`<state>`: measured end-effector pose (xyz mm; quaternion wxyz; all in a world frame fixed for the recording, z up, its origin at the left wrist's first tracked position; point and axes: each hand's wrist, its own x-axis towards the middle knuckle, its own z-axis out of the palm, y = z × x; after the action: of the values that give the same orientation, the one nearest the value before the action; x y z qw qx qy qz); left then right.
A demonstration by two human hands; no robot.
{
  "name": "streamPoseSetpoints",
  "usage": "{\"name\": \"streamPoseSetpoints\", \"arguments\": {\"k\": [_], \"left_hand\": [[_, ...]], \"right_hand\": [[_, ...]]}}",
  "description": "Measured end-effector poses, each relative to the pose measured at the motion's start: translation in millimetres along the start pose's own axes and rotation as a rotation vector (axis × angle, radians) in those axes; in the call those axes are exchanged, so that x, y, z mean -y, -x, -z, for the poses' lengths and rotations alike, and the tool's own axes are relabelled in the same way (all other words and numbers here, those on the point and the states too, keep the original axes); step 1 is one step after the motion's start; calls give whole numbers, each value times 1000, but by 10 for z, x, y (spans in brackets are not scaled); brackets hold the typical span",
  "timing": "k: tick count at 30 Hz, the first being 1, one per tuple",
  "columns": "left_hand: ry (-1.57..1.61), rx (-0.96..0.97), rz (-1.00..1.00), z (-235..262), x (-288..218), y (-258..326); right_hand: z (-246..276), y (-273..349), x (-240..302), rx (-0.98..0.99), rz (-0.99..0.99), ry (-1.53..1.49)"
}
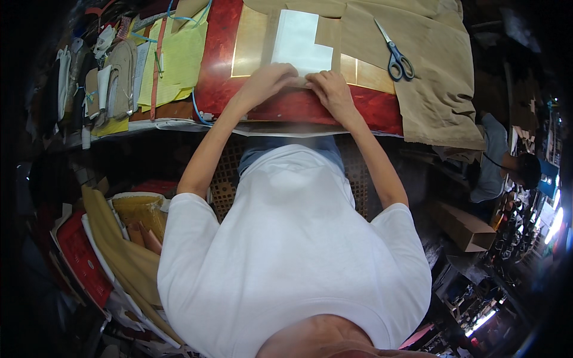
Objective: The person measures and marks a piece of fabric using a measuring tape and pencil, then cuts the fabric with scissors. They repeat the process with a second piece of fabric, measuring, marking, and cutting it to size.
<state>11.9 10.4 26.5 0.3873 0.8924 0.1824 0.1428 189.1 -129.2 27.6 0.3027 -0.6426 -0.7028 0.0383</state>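
An L-shaped sheet of white paper (298, 45) lies on a strip of tan fabric (329, 37) at the front middle of the table. At the strip's near edge my left hand (271, 80) curls its fingers downward, just below the paper's lower left corner. My right hand (333, 92) is bent at the same edge, a short gap to the right, its thumb and fingers drawn together. Both seem to pinch the fabric's near end, though the fingertips are partly hidden. Scissors with dark blue handles (396, 56) rest to the right, blades pointing away from me.
A larger tan cloth (439, 89) drapes over the table's right front edge. The red table surface (221, 65) shows around a golden panel. Yellow paper sheets (173, 65) and hanging patterns (119, 77) crowd the left. A cardboard box (462, 227) stands lower right; another person (492, 155) is beyond.
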Motion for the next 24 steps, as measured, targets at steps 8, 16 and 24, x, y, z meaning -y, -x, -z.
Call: {"name": "streamPoseSetpoints", "arguments": {"k": [8, 16, 24], "left_hand": [[-329, -291, -436, -165, -48, 48], [-57, -65, -217, 11, 125, -222], [-263, -240, -373, 38, 103, -415]], "right_hand": [[-47, -187, -170, -25, -80, -110], [-151, -35, 19, -207, -66, 70], [-126, -282, -279, -169, -183, -124]]}}
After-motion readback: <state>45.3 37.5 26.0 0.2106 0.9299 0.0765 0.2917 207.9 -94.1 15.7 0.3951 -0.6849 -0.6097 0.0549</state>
